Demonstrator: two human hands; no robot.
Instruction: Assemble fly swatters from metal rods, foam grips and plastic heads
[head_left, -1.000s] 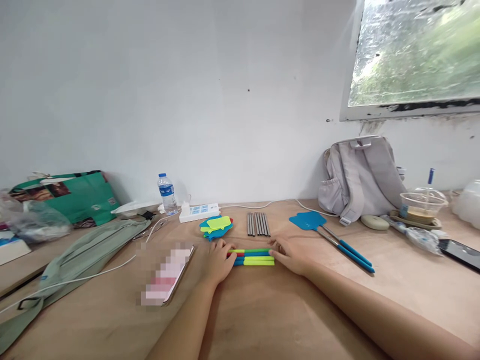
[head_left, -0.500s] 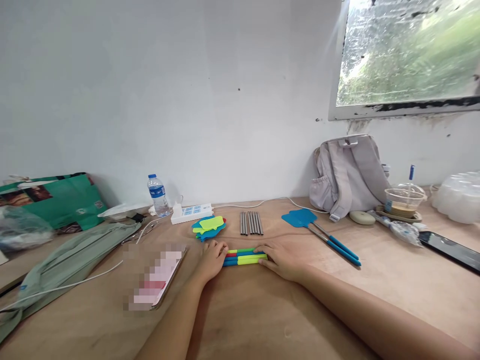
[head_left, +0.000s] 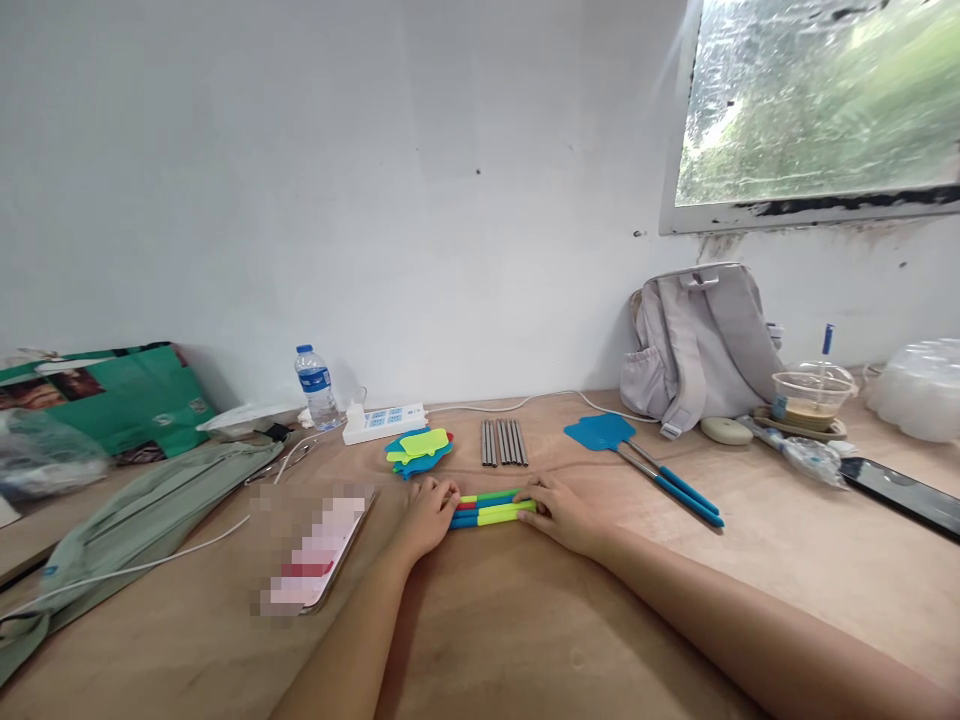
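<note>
Several coloured handle tubes (head_left: pixel 504 514) in yellow-green, blue, green and red lie side by side on the table between my hands. My left hand (head_left: pixel 430 518) has its fingers curled around their left ends. At the right ends, the thumb and fingers of my right hand (head_left: pixel 556 512) close on the tubes, hiding the tips. Behind them stand out several thin metal rods (head_left: pixel 505 443), laid in a row. A pile of flat blue and yellow-green pieces (head_left: pixel 421 450) is beyond my left hand. Two blue swatter-like tools (head_left: pixel 601 432) with metal shafts and blue grips lie to the right.
On the left are a phone (head_left: pixel 322 555), a grey-green strap bag (head_left: pixel 150 525), a green bag (head_left: pixel 142 405), a water bottle (head_left: pixel 316 388) and a white power strip (head_left: pixel 385 422). A backpack (head_left: pixel 694 345), a drink cup (head_left: pixel 812 398) and a dark phone (head_left: pixel 900 492) are on the right.
My right hand has shifted inward over the right ends of the tubes, and its fingers have closed on them. My left hand stays at the left ends. The view has turned slightly right.
</note>
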